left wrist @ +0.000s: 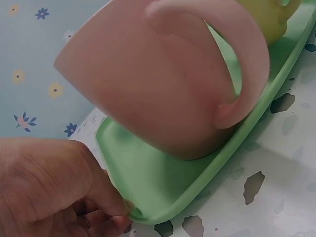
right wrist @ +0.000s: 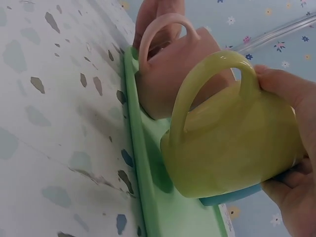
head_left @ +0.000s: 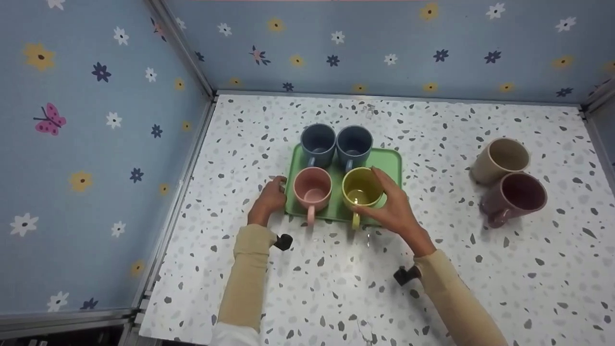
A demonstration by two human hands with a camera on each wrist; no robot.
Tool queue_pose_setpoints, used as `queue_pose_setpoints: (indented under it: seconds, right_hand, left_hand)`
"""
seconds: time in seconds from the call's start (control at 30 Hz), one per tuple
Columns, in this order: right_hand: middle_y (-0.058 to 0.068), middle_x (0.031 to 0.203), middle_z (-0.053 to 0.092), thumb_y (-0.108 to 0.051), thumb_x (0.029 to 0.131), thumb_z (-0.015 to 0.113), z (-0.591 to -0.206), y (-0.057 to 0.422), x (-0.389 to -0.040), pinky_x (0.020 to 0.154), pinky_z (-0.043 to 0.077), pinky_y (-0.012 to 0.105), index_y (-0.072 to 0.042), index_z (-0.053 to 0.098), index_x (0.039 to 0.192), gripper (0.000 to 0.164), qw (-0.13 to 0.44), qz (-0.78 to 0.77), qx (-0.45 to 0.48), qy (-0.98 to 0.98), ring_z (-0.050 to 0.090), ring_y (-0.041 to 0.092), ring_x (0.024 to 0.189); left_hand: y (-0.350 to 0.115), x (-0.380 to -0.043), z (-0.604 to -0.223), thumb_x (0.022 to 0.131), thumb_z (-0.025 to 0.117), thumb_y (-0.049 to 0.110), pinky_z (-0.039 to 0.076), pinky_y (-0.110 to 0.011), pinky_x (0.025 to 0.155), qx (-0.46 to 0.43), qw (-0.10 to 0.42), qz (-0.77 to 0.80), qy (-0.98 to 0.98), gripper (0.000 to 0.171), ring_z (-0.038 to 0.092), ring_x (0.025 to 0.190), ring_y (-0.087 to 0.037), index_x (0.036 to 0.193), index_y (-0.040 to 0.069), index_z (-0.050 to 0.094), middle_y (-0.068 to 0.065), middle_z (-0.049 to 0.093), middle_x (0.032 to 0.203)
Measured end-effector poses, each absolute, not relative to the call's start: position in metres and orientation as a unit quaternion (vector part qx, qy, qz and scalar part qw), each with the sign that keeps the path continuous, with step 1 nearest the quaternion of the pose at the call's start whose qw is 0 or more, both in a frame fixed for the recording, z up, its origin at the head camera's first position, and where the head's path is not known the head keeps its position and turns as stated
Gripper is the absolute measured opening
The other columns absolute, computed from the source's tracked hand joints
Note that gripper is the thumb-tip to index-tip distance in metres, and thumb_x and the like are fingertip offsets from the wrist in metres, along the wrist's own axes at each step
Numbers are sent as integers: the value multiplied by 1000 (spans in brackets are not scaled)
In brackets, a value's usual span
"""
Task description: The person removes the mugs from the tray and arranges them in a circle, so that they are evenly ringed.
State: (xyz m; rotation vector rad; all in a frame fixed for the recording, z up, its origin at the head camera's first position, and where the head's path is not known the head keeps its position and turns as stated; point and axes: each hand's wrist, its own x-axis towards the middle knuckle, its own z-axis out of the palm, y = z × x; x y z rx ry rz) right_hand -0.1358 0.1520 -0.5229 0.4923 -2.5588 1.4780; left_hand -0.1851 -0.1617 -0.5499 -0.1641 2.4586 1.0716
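In the head view, my right hand (head_left: 396,209) grips a yellow mug (head_left: 361,185) across its top, thumb near the handle and fingers at the far side. The mug stands at the front of a green tray (head_left: 391,163); its handle points toward me. My left hand (left wrist: 54,185) pinches the tray's front left corner, the thumb over the rim and the other fingers curled below. Between the hands, a pink mug (head_left: 312,187) stands on the tray, handle also toward me. Two blue-grey mugs, one on the left (head_left: 318,139) and one on the right (head_left: 354,142), stand behind.
Off to the right, a beige mug (head_left: 495,166) and a maroon mug (head_left: 511,197) stand close together on the speckled table (head_left: 317,288). Blue flowered panels rise at the back (head_left: 365,43) and on the left (head_left: 86,154).
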Motion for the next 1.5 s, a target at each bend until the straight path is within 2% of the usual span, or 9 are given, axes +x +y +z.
queue_pose_setpoints:
  seconds: [0.17,0.37,0.57,0.8,1.03,1.33,1.5]
  right_hand:
    - [7,145,46,-39,64,87,-518,165,-136,106,38,44,-13,38,147,100,66,497,141,-854,45,23,131]
    - [8,142,49,-37,64,87,-515,179,-137,99,43,47,-10,39,145,98,77,484,117,-864,50,25,124]
    - [10,144,46,-31,65,88,-516,191,-135,103,40,48,-15,39,146,97,89,503,104,-853,48,27,127]
    - [12,144,45,-27,64,89,-520,202,-128,105,39,49,-6,38,145,98,112,504,50,-855,45,29,129]
    - [10,141,49,-22,63,89,-523,216,-119,105,38,47,-12,40,145,96,153,523,0,-839,48,27,126]
    - [15,149,39,-26,64,89,-525,240,-106,109,34,44,-4,35,147,101,168,499,-77,-846,40,29,135]
    - [14,147,42,-26,64,89,-527,251,-99,107,37,46,-9,37,147,99,181,493,-93,-846,44,29,131]
  left_hand:
    - [-162,-186,-551,86,42,1,40,-45,99,-66,234,388,889,55,51,109,-30,141,6,39,-19,54,120]
    - [-163,-185,-550,87,37,-1,42,-44,91,-52,227,389,891,54,51,100,-29,140,4,39,-20,54,116]
    - [-163,-185,-550,87,36,-1,42,-44,91,-47,227,388,892,54,51,100,-28,141,4,38,-19,54,115]
    - [-163,-184,-552,87,37,0,42,-43,92,-47,218,383,896,52,51,98,-29,139,3,40,-19,54,111]
    - [-163,-186,-553,86,39,0,42,-44,94,-50,220,379,898,53,52,101,-29,139,4,40,-19,55,113]
    - [-163,-185,-552,85,39,-2,41,-42,90,-44,218,390,893,54,50,97,-27,139,2,40,-18,54,110]
    - [-162,-186,-550,84,39,-3,41,-41,88,-49,221,393,891,56,49,94,-26,139,2,40,-16,54,106]
